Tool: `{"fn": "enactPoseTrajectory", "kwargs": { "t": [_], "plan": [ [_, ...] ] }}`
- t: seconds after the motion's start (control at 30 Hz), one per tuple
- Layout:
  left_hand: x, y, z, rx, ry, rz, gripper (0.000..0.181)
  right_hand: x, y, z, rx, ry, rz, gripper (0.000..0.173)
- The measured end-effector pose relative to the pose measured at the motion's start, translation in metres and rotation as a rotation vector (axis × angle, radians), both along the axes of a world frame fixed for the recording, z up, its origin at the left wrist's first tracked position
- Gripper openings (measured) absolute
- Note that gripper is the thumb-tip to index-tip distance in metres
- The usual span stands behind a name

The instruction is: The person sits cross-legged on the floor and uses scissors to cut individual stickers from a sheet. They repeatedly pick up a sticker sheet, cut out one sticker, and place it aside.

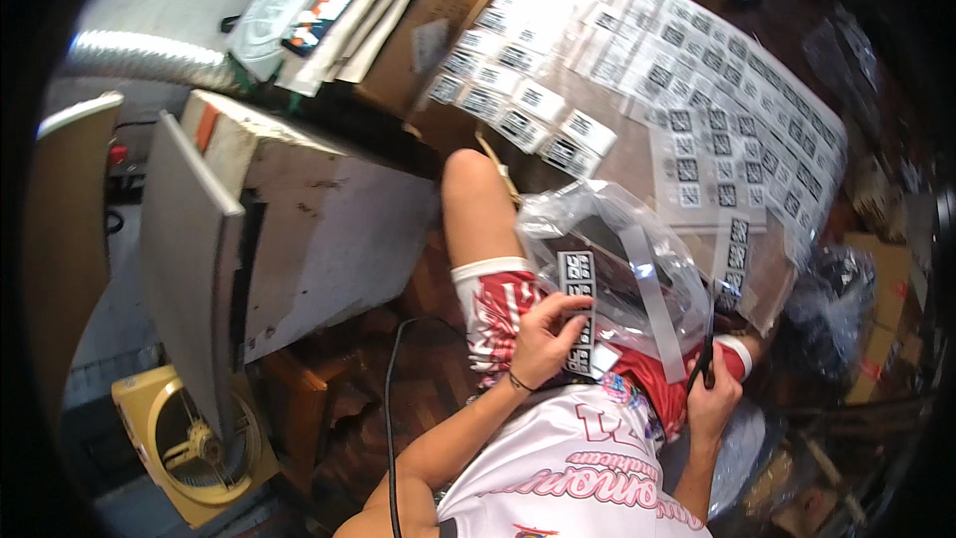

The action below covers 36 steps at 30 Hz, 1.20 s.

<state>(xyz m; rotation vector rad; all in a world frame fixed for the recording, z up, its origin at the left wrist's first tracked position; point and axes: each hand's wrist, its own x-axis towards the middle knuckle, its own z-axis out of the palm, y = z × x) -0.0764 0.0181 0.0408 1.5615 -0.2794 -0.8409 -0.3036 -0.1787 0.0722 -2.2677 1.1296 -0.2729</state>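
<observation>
In my left hand (547, 338) is a strip of black-and-white printed labels (577, 269), pinched at its edge over my lap. My right hand (711, 391) grips scissors (706, 347) by the dark handles, with the blades pointing away from me. A clear plastic bag (549, 211) lies across my thighs between the hands, with a plain pale strip (655, 306) on it. Just beyond the scissors, another printed strip (736, 243) lies at the near right of the board.
A board (635, 146) before me bears printed sheets (683, 164) and small cut labels (532, 101). At left stand a cabinet (336, 232) and a yellow fan (190, 448). A phone (320, 15) rests on stacked papers. A black cable (390, 403) hangs near my left arm.
</observation>
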Motion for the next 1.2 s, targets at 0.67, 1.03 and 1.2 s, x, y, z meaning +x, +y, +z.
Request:
{"fn": "enactPoseTrajectory", "kwargs": {
  "t": [0.67, 1.03, 1.2],
  "plan": [
    [-0.004, -0.002, -0.009, -0.076, 0.031, 0.068, 0.026, 0.004, 0.013, -0.011, 0.219, -0.051, -0.001, 0.051],
    [0.0, 0.004, -0.014, -0.18, 0.117, 0.097, 0.026, 0.087, -0.025, 0.06, 0.97, -0.521, 0.025, 0.052],
    [0.002, 0.006, -0.014, -0.227, 0.106, 0.132, 0.027, 0.13, -0.027, 0.054, 1.014, -0.71, -0.034, 0.046]
  ]
}}
